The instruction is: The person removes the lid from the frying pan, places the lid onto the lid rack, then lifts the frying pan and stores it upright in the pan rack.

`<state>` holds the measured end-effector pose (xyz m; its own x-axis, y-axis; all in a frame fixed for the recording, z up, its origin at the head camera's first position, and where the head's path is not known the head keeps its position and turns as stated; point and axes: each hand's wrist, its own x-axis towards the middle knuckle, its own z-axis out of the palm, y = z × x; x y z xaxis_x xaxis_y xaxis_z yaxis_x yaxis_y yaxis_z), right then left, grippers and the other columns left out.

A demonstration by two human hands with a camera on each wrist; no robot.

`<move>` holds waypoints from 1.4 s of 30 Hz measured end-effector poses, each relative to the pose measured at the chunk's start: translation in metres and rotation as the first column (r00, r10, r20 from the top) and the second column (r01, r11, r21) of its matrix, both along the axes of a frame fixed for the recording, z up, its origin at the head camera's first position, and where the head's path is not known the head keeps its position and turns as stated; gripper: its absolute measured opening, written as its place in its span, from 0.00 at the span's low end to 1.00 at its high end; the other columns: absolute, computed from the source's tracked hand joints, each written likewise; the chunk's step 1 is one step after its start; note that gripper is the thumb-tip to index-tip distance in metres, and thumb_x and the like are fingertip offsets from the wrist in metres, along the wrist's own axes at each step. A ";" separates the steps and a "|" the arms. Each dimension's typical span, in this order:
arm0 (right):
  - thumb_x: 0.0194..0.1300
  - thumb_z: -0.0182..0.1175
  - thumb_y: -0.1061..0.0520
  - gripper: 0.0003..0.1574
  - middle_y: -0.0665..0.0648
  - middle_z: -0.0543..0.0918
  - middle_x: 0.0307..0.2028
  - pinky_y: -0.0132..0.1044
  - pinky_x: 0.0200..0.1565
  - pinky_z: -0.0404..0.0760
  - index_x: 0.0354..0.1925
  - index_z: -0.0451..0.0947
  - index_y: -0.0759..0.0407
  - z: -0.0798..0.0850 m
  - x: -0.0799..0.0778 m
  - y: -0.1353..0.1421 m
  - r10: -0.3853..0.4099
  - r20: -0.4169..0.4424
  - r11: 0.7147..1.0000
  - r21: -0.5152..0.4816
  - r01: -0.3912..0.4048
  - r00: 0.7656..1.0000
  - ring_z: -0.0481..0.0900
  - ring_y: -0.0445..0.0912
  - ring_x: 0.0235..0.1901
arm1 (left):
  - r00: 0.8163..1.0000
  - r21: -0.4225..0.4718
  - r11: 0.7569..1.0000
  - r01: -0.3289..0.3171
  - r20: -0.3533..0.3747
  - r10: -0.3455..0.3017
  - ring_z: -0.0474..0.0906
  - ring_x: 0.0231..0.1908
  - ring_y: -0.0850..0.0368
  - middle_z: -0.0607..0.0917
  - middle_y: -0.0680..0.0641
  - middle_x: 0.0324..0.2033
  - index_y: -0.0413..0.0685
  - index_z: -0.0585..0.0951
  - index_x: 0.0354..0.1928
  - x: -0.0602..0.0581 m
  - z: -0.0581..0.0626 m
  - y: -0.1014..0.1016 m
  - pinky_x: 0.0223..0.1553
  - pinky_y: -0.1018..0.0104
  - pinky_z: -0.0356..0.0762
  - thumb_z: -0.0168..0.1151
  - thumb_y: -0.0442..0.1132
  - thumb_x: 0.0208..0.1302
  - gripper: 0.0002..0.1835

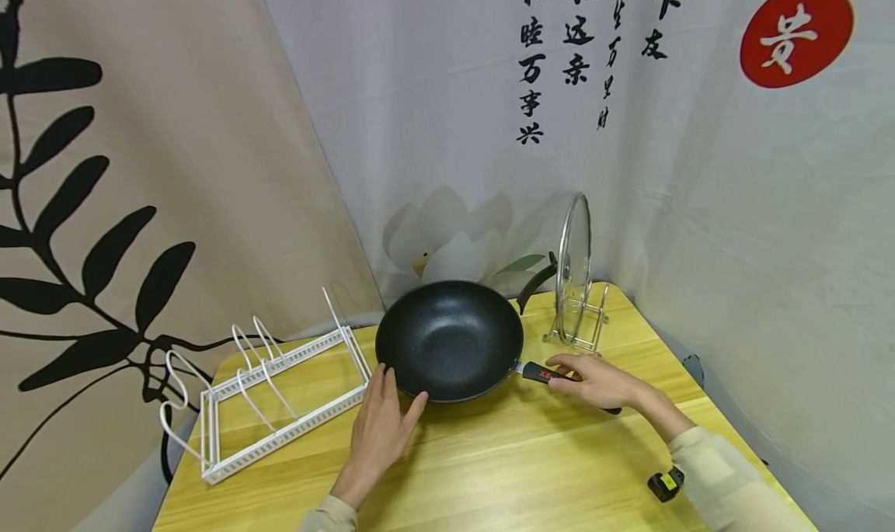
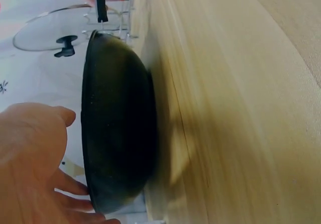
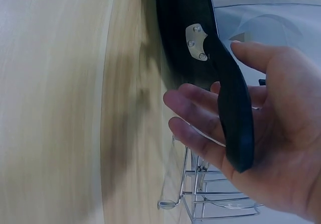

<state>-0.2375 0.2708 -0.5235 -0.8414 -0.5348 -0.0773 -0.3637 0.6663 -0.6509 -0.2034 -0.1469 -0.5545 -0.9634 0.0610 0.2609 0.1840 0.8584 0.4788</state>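
A black wok (image 1: 450,338) sits on the wooden table, its long handle (image 3: 235,108) pointing right. At the wok's near left rim is my left hand (image 1: 381,427), fingers extended and the fingertips at the edge; in the left wrist view this hand (image 2: 32,158) reaches beside the wok's dark outer side (image 2: 120,123). My right hand (image 1: 594,380) lies at the handle. The right wrist view shows that hand's (image 3: 286,128) fingers spread loosely under the handle, with the thumb apart from it.
A white rack (image 1: 294,427) with curved prongs lies to the left. Behind the right hand, a glass lid (image 1: 575,268) with a black knob (image 1: 537,283) stands upright in a wire stand (image 1: 594,322). A black-and-yellow tape measure (image 1: 666,484) lies near the right sleeve. Printed curtains hang behind the table (image 1: 489,470).
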 end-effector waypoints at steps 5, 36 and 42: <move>0.79 0.53 0.39 0.33 0.59 0.88 0.47 0.32 0.40 0.82 0.71 0.70 0.55 -0.003 0.000 -0.002 0.019 0.074 0.998 -0.054 -0.015 0.997 0.90 0.50 0.40 | 1.000 -0.013 1.000 -0.018 0.016 0.018 0.57 0.79 0.33 0.57 0.31 0.79 0.29 0.61 0.76 0.000 0.000 0.001 0.75 0.40 0.65 0.57 0.67 0.72 0.51; 0.82 0.50 0.44 0.18 0.68 0.80 0.26 0.31 0.18 0.71 0.62 0.74 0.47 -0.004 0.007 -0.010 0.045 0.178 0.991 -0.131 -0.022 0.983 0.68 0.35 0.15 | 0.999 -0.027 0.998 -0.054 -0.001 0.054 0.63 0.76 0.32 0.56 0.33 0.80 0.29 0.60 0.77 -0.006 -0.006 0.003 0.73 0.40 0.68 0.57 0.68 0.71 0.52; 0.82 0.50 0.43 0.18 0.51 0.75 0.20 0.30 0.18 0.68 0.61 0.75 0.47 -0.005 0.012 -0.013 0.032 0.179 0.991 -0.130 -0.009 0.983 0.65 0.35 0.15 | 0.999 -0.013 0.999 -0.040 0.020 0.041 0.61 0.77 0.33 0.55 0.33 0.81 0.30 0.59 0.77 -0.008 -0.006 0.000 0.73 0.40 0.69 0.59 0.66 0.71 0.51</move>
